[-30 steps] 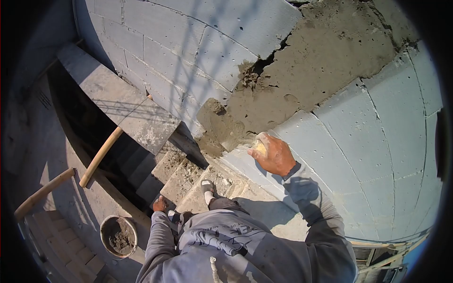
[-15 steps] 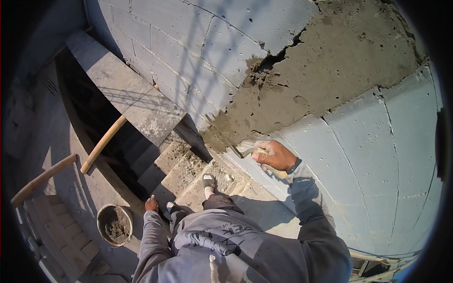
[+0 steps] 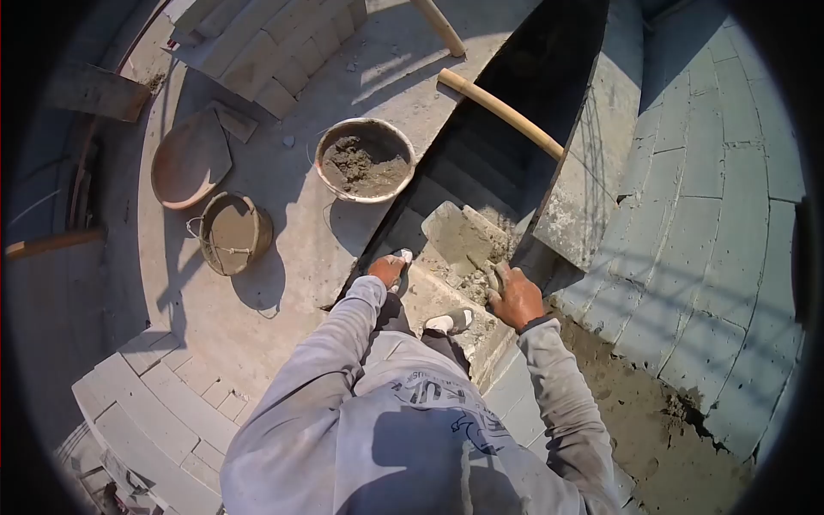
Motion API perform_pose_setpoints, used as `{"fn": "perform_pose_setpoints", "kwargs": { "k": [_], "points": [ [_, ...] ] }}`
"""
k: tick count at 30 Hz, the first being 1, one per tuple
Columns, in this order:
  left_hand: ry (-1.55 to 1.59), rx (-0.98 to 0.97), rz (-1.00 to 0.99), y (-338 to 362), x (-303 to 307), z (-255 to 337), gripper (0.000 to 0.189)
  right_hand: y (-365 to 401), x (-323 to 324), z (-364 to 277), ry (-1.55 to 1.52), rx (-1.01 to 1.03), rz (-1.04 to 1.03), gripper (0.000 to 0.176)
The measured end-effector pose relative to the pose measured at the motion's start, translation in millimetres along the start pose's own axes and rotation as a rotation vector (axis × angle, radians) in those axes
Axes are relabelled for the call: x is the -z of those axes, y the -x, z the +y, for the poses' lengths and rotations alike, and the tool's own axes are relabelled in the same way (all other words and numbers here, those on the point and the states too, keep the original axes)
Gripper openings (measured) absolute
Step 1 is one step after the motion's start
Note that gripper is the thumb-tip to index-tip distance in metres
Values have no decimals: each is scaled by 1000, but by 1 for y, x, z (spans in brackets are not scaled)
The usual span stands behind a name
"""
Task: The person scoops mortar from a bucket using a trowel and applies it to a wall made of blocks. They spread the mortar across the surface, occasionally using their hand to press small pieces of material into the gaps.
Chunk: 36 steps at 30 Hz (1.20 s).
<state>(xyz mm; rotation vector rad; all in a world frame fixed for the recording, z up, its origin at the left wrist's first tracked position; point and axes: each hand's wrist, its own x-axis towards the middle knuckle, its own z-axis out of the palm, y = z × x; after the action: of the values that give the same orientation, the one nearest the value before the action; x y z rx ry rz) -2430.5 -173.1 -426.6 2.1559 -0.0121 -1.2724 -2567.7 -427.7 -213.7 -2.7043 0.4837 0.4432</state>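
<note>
My right hand (image 3: 517, 298) is closed on the handle of a trowel (image 3: 459, 239), whose flat, mortar-smeared blade lies over the steps, pointing up and left. My left hand (image 3: 388, 270) is held low near my knee and the stair edge, its fingers curled; what they hold, if anything, is too small to tell. Up and left of that hand stands a bucket of wet mortar (image 3: 365, 160). Grey mortar (image 3: 652, 412) covers a band of the block wall (image 3: 687, 215) at the lower right.
A dark stairwell (image 3: 489, 146) opens ahead, with a wooden pole (image 3: 502, 113) across it. A second bucket (image 3: 233, 233) and a shallow basin (image 3: 190, 161) stand at the left. Stacked blocks (image 3: 275, 43) are at the upper left, more blocks (image 3: 154, 412) at the lower left.
The view has swung left toward the buckets. My right hand with the trowel has moved from the mortared wall to above the steps.
</note>
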Motion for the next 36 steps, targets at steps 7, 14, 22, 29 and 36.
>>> {"fn": "perform_pose_setpoints", "kwargs": {
  "k": [7, 14, 22, 29, 36],
  "points": [
    [513, 392, 367, -3, 107, -204, 35, -256, -21, -114, 327, 227, -208, 20],
    [860, 484, 509, 27, 102, -249, 31, -363, -144, -157, 253, 62, -618, 40],
    [1105, 570, 283, 11, 42, -226, 22, -356, -181, -172, -66, -122, -371, 39],
    [1044, 443, 182, -9, 90, -177, 23, -309, -185, -126, -137, -55, -295, 53],
    [927, 363, 362, -24, 131, -191, 25, -295, -162, -107, -93, -35, -295, 47]
  ]
}}
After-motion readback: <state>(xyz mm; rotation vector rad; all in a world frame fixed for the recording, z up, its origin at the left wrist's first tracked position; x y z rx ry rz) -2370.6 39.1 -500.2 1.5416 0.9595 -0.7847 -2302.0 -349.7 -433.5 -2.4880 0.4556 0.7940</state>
